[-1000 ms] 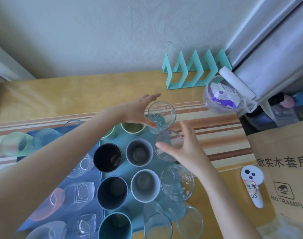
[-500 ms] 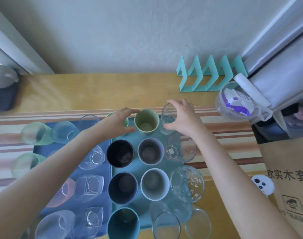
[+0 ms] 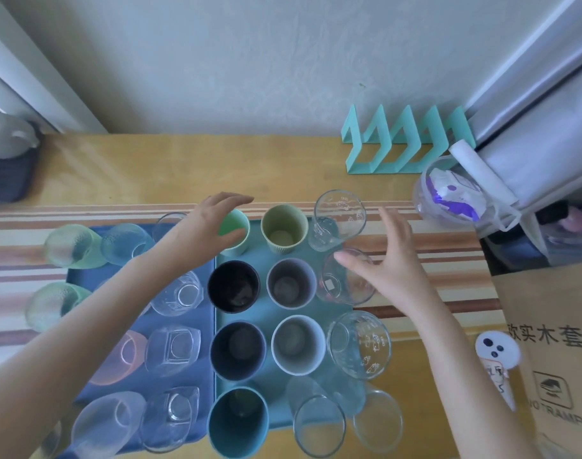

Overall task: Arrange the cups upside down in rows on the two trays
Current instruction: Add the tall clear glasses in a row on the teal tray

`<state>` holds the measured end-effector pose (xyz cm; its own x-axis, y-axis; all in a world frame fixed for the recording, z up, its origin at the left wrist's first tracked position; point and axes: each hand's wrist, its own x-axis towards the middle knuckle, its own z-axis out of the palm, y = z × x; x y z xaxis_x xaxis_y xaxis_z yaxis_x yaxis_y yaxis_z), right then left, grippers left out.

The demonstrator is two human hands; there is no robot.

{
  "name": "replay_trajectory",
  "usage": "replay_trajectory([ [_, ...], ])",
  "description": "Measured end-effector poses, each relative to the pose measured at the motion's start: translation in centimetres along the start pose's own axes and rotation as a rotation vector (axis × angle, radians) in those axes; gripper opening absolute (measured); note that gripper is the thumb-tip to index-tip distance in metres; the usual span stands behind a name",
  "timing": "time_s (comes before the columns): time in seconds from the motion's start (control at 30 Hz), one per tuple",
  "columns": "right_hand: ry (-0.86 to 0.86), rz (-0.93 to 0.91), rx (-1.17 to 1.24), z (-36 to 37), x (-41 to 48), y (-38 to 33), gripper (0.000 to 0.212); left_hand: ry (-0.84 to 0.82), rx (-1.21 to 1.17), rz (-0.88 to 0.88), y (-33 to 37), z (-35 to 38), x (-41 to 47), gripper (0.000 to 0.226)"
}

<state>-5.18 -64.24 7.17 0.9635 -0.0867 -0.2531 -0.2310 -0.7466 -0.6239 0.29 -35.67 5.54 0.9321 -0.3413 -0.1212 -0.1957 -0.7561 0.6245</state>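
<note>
Two trays side by side on a striped cloth over the wooden surface point(image 3: 190, 167): blue tray point(image 3: 84, 279) on the left, teal tray point(image 3: 263, 313) on the right. On the teal tray, cups in rows, all mouth up: pale green cup point(image 3: 237, 230) and olive cup point(image 3: 284, 234) at the far edge, then black cup point(image 3: 233, 286) and grey cup point(image 3: 291, 283), then dark blue cup point(image 3: 238, 351) and white-rimmed cup point(image 3: 298, 344), with a teal cup point(image 3: 238, 422) nearest. Clear glasses along the tray's right edge, among them a printed glass point(image 3: 337, 220) at the far corner and a round glass point(image 3: 347, 276) just behind the thumb. On the blue tray, clear, pink and greenish glasses, several overhanging its left edge.

Left hand point(image 3: 207, 226) curled over the pale green cup, fingers spread across its rim; firm grip or mere touch cannot be told. Right hand point(image 3: 394, 260) open, fingers splayed, holding nothing, just right of the printed glass and above the round glass.

Teal zigzag rack point(image 3: 402, 144) against the wall, plastic tub point(image 3: 448, 190) and cardboard box point(image 3: 554, 342) at right.
</note>
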Motion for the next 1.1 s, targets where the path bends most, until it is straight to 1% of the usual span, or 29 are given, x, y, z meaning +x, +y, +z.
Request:
replay_trajectory([
  [0.07,-0.055,0.040,-0.037,0.9,-2.5,0.5,0.112,0.060,-0.024,0.011,-0.7,-0.3,-1.6,0.048],
  [0.17,-0.127,0.049,-0.117,3.0,-3.5,0.6,0.115,0.063,-0.057,-0.020,-1.5,0.3,-4.6,0.048],
  [0.23,-0.080,0.021,-0.171,3.9,-3.2,0.6,0.110,0.054,-0.077,-0.052,-1.5,0.8,-6.5,0.048],
  [0.3,0.004,0.010,-0.194,4.3,-2.9,0.7,0.104,0.060,-0.109,-0.080,-1.3,1.1,-8.2,0.047],
  [0.4,0.067,0.022,-0.175,4.7,-2.9,0.6,0.098,0.062,-0.132,-0.118,-1.4,1.7,-10.5,0.046],
  [0.5,0.063,0.008,-0.152,5.0,-2.9,0.5,0.103,0.036,-0.145,-0.108,-1.5,2.7,-12.3,0.045],
  [0.6,-0.001,0.086,-0.020,4.1,-3.7,0.7,0.116,0.017,-0.148,-0.108,-1.3,3.2,-13.1,0.047],
  [0.63,0.006,0.110,0.038,3.6,-4.4,0.9,0.114,0.013,-0.142,-0.102,-1.2,3.4,-13.2,0.047],
  [0.7,0.050,0.096,0.100,2.3,-6.3,1.1,0.108,0.005,-0.127,-0.083,-1.2,3.7,-13.3,0.046],
  [0.77,0.049,0.070,0.074,1.5,-8.6,1.3,0.105,-0.011,-0.105,-0.061,-1.1,4.0,-13.4,0.049],
  [0.9,-0.062,0.045,-0.054,2.4,-11.8,1.9,0.102,-0.018,-0.067,-0.057,-1.1,4.6,-13.5,0.051],
  [0.97,-0.086,0.054,-0.104,3.4,-12.3,1.9,0.103,-0.021,-0.056,-0.057,-1.1,4.8,-13.7,0.051],
  [1.03,-0.069,0.070,-0.142,4.2,-12.5,1.9,0.102,-0.024,-0.063,-0.069,-1.0,5.0,-14.1,0.049],
  [1.1,-0.017,0.074,-0.169,4.6,-12.3,1.9,0.098,-0.028,-0.070,-0.086,-1.0,5.1,-14.8,0.049],
])
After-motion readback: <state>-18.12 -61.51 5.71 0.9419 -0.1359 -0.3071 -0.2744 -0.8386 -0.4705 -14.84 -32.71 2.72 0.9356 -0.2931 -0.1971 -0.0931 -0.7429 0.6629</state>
